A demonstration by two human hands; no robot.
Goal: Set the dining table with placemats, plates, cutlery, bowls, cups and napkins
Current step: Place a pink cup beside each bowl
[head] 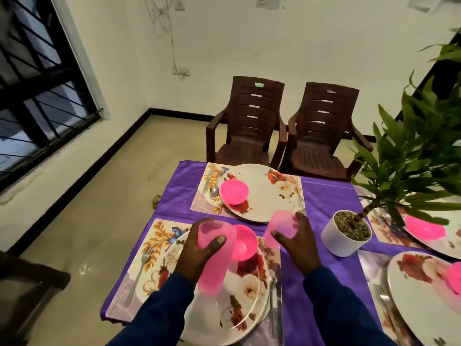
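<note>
Nearest, left hand [197, 253] wrapped around a pink cup [214, 255], fingers closed on its wall, thumb across the front, cup upright above the near floral plate [232, 310]. Near plate on a floral placemat [154, 248], with a fork [136, 278] just left of the plate, cutlery at its right edge, a pink bowl [245, 242] on its far part. Right of that plate, right hand [298, 243] gripping a second pink cup [282, 228], tilted, fingers curled around it above the purple tablecloth [326, 198]. Further right of the near plate, a white pot [341, 242] with a green plant [411, 156]. Beyond the near plate, a second placemat with another floral plate [267, 193], a pink bowl [234, 192] on its left part. Far right of the near plate, two more plates with pink bowls, partly cut off. Farthest, behind the table, two brown chairs [287, 128].
</note>
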